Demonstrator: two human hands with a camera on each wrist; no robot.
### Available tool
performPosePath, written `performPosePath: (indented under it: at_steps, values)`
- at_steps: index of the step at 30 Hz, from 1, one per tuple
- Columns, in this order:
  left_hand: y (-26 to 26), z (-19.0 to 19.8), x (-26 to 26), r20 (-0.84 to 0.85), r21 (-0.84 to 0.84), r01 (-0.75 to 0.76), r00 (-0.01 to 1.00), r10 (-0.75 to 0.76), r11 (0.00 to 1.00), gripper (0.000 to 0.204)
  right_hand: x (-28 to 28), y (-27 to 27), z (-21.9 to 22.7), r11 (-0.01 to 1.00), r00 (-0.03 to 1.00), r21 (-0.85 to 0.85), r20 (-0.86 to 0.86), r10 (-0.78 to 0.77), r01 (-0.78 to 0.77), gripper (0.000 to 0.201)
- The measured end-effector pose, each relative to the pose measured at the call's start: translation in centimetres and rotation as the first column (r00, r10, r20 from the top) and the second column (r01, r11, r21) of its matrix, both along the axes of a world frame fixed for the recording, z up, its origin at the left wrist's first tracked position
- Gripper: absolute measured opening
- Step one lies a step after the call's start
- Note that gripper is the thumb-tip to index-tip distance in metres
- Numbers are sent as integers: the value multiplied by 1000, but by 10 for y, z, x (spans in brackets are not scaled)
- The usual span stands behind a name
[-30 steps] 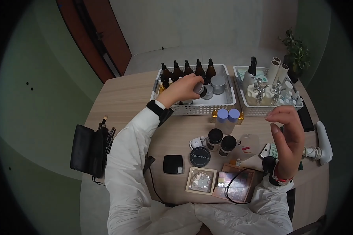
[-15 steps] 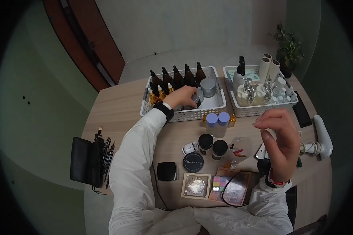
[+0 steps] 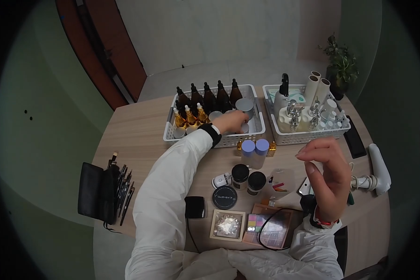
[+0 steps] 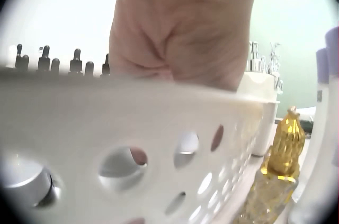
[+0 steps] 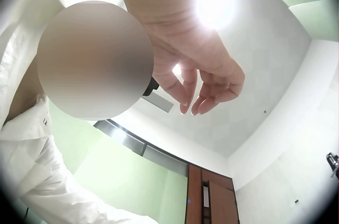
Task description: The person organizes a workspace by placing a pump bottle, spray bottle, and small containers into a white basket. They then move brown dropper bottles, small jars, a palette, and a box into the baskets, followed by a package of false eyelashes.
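Note:
My left hand reaches down into the left white basket, its fingers around a small jar with a grey lid near the front right corner. In the left wrist view, the perforated basket wall hides most of the fingers. Brown dropper bottles, gold dropper bottles and a larger grey jar stand in the same basket. More small grey-lidded jars are beside the hand. My right hand is raised over the table's right side, fingers loosely bent, holding nothing.
A second white basket holds pump bottles and white rolls. In front stand purple-capped bottles and black-lidded jars. Nearer lie a compact, a palette and a cable; brushes are left, a hair dryer right.
My left hand has carried the jar down and rightward, low into the front of the left basket. The right hand keeps its raised pose. The head view has shifted slightly.

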State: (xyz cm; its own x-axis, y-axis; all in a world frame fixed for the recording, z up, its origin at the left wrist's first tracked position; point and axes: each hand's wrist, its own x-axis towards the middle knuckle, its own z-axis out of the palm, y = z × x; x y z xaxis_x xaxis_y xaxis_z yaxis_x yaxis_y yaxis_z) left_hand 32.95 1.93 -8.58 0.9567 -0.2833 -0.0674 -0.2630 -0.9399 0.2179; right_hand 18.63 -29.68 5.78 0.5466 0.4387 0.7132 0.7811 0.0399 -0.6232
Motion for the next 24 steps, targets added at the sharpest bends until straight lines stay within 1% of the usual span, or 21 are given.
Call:
performPosePath:
  at_steps: [1,3,4,5,6,7,8,10,11,12,14,17,18,20,24]
  values:
    - [2,2,-5,37,-37,23,999,-22,999,44,0,0,0,1000,1000,5,-7,3,-3,27]
    - [5,24,-15,108,-84,3,994,6,996,32,0,-1,0,1000,1000,12,-25,2,-2,28]
    - [1,43,-26,14,-61,-95,995,96,994,24,0,-1,1,1000,1000,14,-17,6,-6,28]
    - [5,49,-31,-150,-71,-203,970,191,977,22,0,-1,0,1000,1000,15,-9,13,-13,28]
    - [10,51,-35,-308,-62,-312,910,279,948,20,0,-1,0,1000,1000,17,-20,14,-14,28]
    - [19,43,-37,-347,16,-294,895,281,956,19,0,0,0,1000,1000,3,-6,13,-13,27]
    - [27,28,-37,-352,18,-300,891,287,954,19,0,1,0,1000,1000,-12,11,15,-15,27]
    - [40,6,-38,-237,145,-137,957,169,980,17,-1,1,0,999,1000,-26,17,25,-25,27]
    - [38,7,-36,-256,239,-156,942,217,958,24,-1,1,1,999,999,-41,27,27,-26,27]
    - [38,9,-37,-252,239,-159,943,219,958,24,-1,1,1,999,999,-40,31,29,-28,27]
    - [40,11,-36,-366,130,-201,900,236,971,26,-2,0,1,999,999,-39,23,32,-31,27]
    - [41,5,-34,-354,104,-189,910,214,976,26,-2,-1,2,999,999,-34,22,34,-33,27]
    - [41,4,-31,-349,104,-189,912,213,977,26,-2,-2,2,999,999,-34,27,33,-32,27]
    - [40,3,-26,-425,141,-227,865,267,963,30,-1,-3,2,999,999,-29,19,32,-31,27]
    - [34,3,-20,-450,181,-246,840,302,952,30,-2,-4,3,999,999,-28,9,32,-32,28]
